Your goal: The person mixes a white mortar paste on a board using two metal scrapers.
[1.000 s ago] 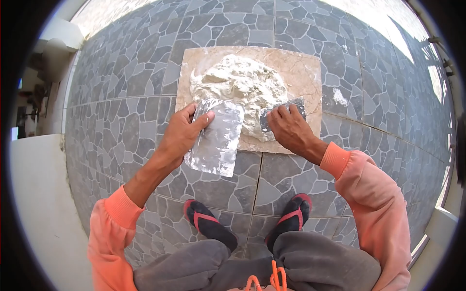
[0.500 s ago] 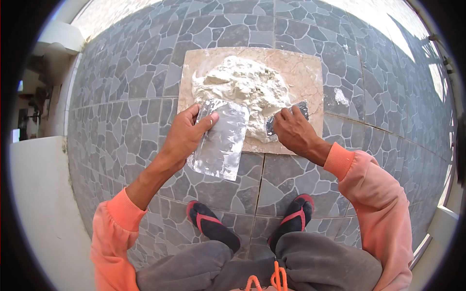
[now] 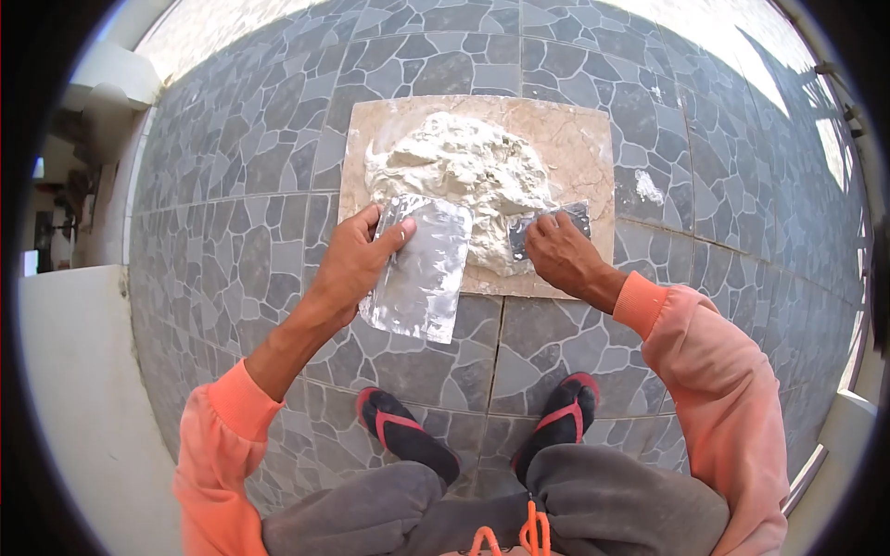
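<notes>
A mound of wet, off-white plaster point(image 3: 464, 162) lies on a beige marbled tile point(image 3: 579, 139) on the floor. My left hand point(image 3: 357, 255) is closed on the left edge of a flat, plaster-smeared metal plate point(image 3: 422, 273), thumb on top. The plate tilts over the near edge of the tile and hides part of the mound. My right hand point(image 3: 565, 252) grips a dark, flat scraper point(image 3: 577, 219) with white smears, at the right side of the plaster. The fingers cover the scraper's middle.
Grey stone-patterned floor tiles point(image 3: 250, 250) surround the beige tile. White splatter point(image 3: 648, 187) marks the floor to the right. My feet in red-strapped flip-flops point(image 3: 399, 422) stand just below. A low white wall point(image 3: 83, 371) runs along the left.
Both hands stay almost where they were, holding the same tools. The scraper has turned slightly and moved a little lower; the plate has barely shifted.
</notes>
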### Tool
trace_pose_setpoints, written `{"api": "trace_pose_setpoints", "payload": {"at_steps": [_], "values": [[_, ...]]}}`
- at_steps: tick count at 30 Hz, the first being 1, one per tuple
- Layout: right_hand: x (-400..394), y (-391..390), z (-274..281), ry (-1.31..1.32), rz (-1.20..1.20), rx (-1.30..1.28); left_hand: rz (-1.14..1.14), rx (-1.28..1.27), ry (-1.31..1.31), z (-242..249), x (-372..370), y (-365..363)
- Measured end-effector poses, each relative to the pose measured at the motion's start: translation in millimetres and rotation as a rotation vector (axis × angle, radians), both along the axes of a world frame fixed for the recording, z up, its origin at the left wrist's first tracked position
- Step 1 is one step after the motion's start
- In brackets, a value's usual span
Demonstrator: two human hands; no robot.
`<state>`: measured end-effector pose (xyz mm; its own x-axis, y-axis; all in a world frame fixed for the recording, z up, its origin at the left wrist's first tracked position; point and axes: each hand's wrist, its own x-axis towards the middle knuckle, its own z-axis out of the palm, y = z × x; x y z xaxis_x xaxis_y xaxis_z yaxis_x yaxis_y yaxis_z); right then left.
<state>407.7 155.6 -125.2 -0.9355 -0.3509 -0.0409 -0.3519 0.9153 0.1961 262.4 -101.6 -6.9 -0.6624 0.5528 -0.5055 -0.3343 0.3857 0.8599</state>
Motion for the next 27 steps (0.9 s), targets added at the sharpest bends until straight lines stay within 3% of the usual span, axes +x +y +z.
{"api": "trace_pose_setpoints", "payload": {"at_steps": [3, 7, 10, 14, 17, 21, 24, 27], "values": [[-1.3, 0.7, 18.6, -0.107, -0.008, -0.044, -0.006, 0.016, 0.0, 1.3, 1.0, -1.7], [-8.0, 8.1, 16.5, 0.2, -0.025, -0.007, -0.011, -0.027, -0.015, 0.7, -1.1, -4.0], [2.1, 5.5, 2.6, -0.077, 0.004, 0.007, 0.006, -0.022, 0.007, 5.0, 2.0, 0.7], [0.8, 5.3, 30.9, -0.004, -0.071, -0.011, -0.018, -0.004, 0.003, 3.1, 2.2, -1.6], [1.8, 9.8, 12.3, 0.077, -0.058, 0.023, -0.017, -0.007, 0.005, 2.3, 2.5, 0.1], [9.2, 14.5, 14.3, -0.087, -0.021, -0.016, -0.038, -0.02, 0.018, 2.0, 0.9, -0.9], [-2.0, 25.1, 24.2, 0.141, -0.101, 0.031, -0.027, -0.005, 0.013, -1.5, 2.5, -3.3], [5.7, 30.9, -5.1, -0.065, -0.044, 0.064, -0.001, -0.013, 0.018, 1.2, 4.2, 1.1]]}}
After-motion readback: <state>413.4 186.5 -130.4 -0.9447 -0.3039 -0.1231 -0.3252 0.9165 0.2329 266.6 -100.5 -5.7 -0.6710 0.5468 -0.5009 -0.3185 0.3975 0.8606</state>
